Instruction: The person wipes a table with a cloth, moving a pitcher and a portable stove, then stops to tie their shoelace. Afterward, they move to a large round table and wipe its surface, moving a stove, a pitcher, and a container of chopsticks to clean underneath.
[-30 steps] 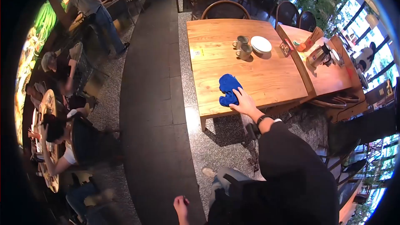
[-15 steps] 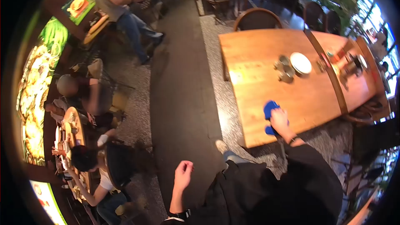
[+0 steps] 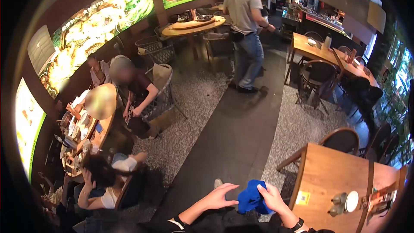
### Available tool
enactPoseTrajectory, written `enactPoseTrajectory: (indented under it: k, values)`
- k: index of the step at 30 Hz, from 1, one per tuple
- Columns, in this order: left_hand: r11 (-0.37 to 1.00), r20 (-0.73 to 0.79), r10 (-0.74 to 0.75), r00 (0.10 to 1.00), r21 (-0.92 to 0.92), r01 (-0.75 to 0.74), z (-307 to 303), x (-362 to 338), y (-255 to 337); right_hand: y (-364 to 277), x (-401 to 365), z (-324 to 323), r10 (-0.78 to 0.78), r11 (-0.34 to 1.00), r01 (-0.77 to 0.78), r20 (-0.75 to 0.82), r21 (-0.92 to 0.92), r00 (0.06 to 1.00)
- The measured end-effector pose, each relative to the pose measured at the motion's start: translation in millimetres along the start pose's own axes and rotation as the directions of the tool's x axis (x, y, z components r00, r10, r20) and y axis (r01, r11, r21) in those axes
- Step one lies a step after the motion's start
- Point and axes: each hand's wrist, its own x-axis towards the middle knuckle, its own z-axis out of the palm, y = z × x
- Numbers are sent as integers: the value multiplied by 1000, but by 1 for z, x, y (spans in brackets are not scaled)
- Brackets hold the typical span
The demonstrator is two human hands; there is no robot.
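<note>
Right hand [image 3: 272, 198]: grip closed on crumpled blue fabric cloth [image 3: 250, 197], held in air left of light-brown wooden table [image 3: 330, 174]. Left hand [image 3: 217, 197]: grip wide, fingers and thumb apart, thumb tip by cloth's edge, contact unclear. On table: round white plate [image 3: 352, 201], two grey-brown cups [image 3: 339, 199], square yellow-and-white sticker [image 3: 303, 197].
</note>
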Motion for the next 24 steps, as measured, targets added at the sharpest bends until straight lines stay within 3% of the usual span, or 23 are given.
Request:
enactPoseTrajectory:
  k: [2,6,8,10,12,14,16,18,19,20,22,23,24]
  values:
    - [999,115,31,993,-14,-30,-33,43,-14,-22,61,10,-50,996,45,69,73,996]
    - [997,75,69,995,24,-71,-116,120,-30,-76,176,21,-43,964,48,-24,261,999]
    - [968,-83,241,967,88,-234,-144,163,-54,-111,226,14,-89,949,102,-59,297,994]
    - [979,-109,151,982,154,-134,-185,206,-49,-146,276,-3,-153,947,178,-114,269,982]
    - [962,-309,272,912,54,-268,-216,258,-46,-191,322,-15,-187,913,239,-181,330,966]
    - [988,-260,82,962,-108,-113,-247,310,-48,-203,378,-35,-214,914,270,-206,303,955]
    - [895,-253,-147,956,-445,19,-257,369,-84,-209,436,-54,-248,914,303,-220,271,943]
    - [739,-280,-152,948,-669,-79,-279,425,-101,-210,499,-70,-313,948,282,-261,-151,913]
    - [761,-277,-167,946,-646,-55,-290,449,-111,-204,534,-79,-352,913,255,-301,-317,886]
    - [782,-275,-184,944,-623,-29,-302,471,-121,-188,570,-99,-216,820,-15,-333,-572,918]
    - [797,-222,-231,947,-601,53,-321,512,-137,-148,623,-109,-400,717,34,-371,-697,838]
    - [807,-165,-271,948,-575,130,-329,530,-145,-130,646,-116,-643,495,139,-254,-858,722]
    - [802,-173,-283,943,-582,134,-334,548,-157,-140,657,-111,-570,615,199,-256,-763,781]
